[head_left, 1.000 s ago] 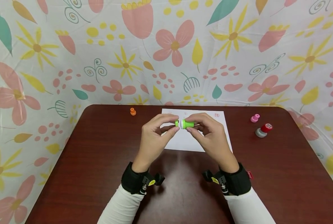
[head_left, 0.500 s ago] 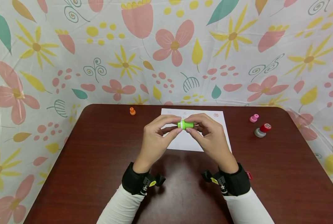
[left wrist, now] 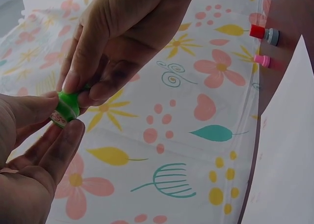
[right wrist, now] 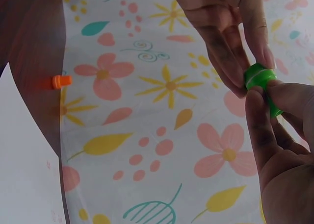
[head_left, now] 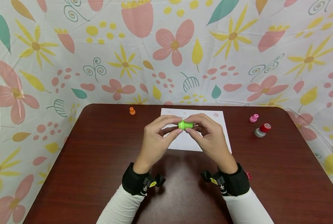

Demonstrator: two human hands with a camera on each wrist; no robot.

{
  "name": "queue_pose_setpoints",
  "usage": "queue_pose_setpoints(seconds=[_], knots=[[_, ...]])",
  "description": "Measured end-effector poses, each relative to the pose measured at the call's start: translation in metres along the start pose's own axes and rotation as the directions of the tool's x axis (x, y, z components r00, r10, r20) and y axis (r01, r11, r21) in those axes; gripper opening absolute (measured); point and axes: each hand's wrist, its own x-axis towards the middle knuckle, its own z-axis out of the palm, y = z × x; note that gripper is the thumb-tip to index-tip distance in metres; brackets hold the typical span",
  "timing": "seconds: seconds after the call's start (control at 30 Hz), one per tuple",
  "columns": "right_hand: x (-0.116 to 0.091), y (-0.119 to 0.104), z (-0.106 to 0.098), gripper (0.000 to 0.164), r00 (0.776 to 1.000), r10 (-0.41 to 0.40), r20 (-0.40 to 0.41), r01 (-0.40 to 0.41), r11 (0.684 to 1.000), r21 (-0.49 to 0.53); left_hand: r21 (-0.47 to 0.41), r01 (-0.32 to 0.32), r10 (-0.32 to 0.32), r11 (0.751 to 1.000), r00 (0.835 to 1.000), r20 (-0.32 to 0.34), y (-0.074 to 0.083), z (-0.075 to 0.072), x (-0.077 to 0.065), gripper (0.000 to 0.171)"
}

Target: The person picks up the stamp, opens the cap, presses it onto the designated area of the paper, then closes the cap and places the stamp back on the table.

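A small green stamp (head_left: 186, 125) is held level above the paper between both hands. My left hand (head_left: 153, 140) pinches its capped left end with thumb and fingertips. From the other side, my right hand (head_left: 214, 140) grips the narrower handle end. In the left wrist view, the end of the green cap (left wrist: 58, 118) bears a pinkish print. Cap and body meet at a thin pale line, visible in the right wrist view on the green stamp (right wrist: 260, 77). Fingertips cover parts of it in every view.
Beneath the hands lies white paper (head_left: 183, 143) with faint red prints along its top. An orange stamp (head_left: 132, 111) stands at the back left of the brown table (head_left: 99, 161). At right are a pink stamp (head_left: 254, 118) and a red-and-grey stamp (head_left: 263, 130). Floral cloth (head_left: 166, 77) hangs behind.
The green cap in my left hand has moved right onto the stamp in my right hand. The gap between them has closed, and the white band has gone from sight.
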Motion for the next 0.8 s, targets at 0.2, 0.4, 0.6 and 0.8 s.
queue_pose_setpoints(seconds=[0.2, 0.4, 0.6, 0.8], knots=[[-0.0004, -0.0001, 0.0009, 0.038, 1.000, -0.008, -0.006, 0.008, 1.000, -0.017, 0.002, 0.002, -0.002, 1.000, 1.000, -0.006, 0.0001, 0.0016, -0.0007, 0.027], [-0.0013, 0.0014, 0.0034, 0.035, 1.000, -0.021, -0.023, 0.020, 0.998, -0.060, 0.004, 0.002, -0.002, 1.000, 1.000, -0.023, -0.0010, 0.0052, -0.0019, 0.027], [-0.0023, 0.0035, 0.0044, 0.034, 0.999, -0.002, -0.036, -0.003, 0.990, -0.144, 0.058, -0.001, 0.002, 0.998, 1.000, -0.025, -0.0037, 0.0045, -0.0013, 0.026], [-0.0012, 0.0048, 0.0050, 0.032, 0.997, -0.015, -0.076, 0.000, 0.983, -0.186, 0.193, -0.038, 0.041, 0.980, 0.999, -0.012, -0.0052, 0.0046, -0.0011, 0.023]])
